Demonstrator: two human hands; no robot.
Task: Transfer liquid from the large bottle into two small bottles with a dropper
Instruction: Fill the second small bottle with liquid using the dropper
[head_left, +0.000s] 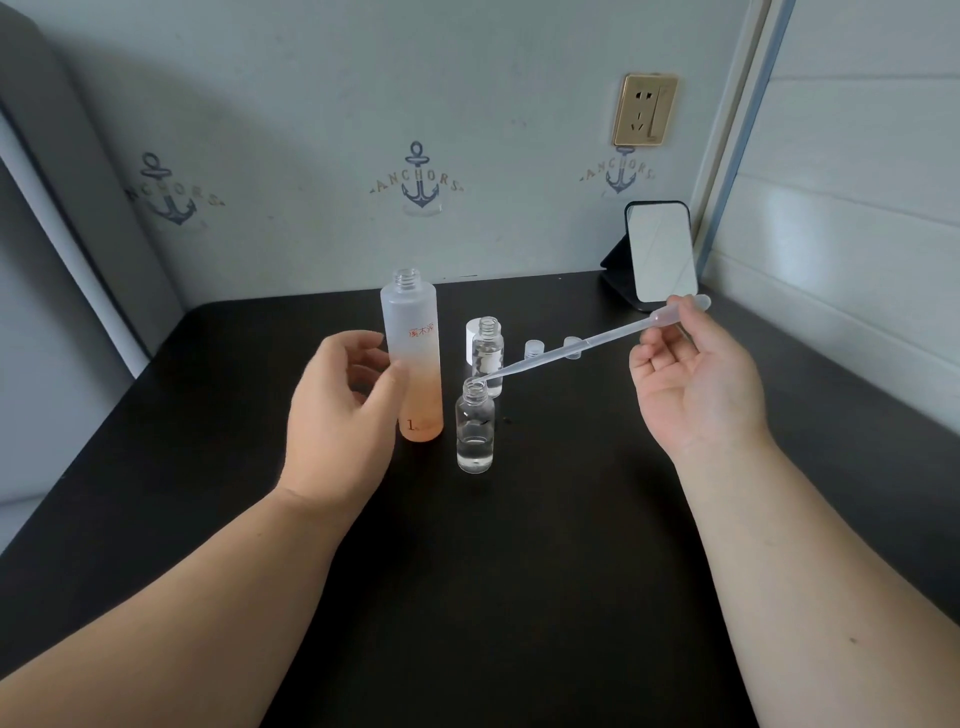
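Right now the dropper (597, 340) sits mid-frame, slightly right, long axis slanting from upper right down to lower left, bulb up at the right, tip down at the mouth of the near small bottle (475, 427). Can't tell whether the tip touches the rim. Right hand (696, 384), palm up and turned toward the camera, pinches the bulb end between thumb and fingertips, other fingers loosely curled, forearm coming in from lower right. Near small bottle stands upright, uncapped, clear liquid in its lower part. Just behind it the far small bottle (489, 355), also upright and open, with a white cap (471, 340) partly hidden behind it. Large bottle (414, 358) stands upright left of both, frosted, fading to orange at the base, neck open. Left hand (345, 400) is beside the large bottle, fingers relaxed and half curled around its left side, thumb close against the front; contact not clear, holding nothing firmly. Two small clear caps (553, 348) lie behind the dropper shaft, the right one partly crossed by it. All on a dark table (519, 571). Standing mirror (662, 254) at upper right of the table, wall socket (644, 110) above it, anchor-print wallpaper (418, 179) behind.
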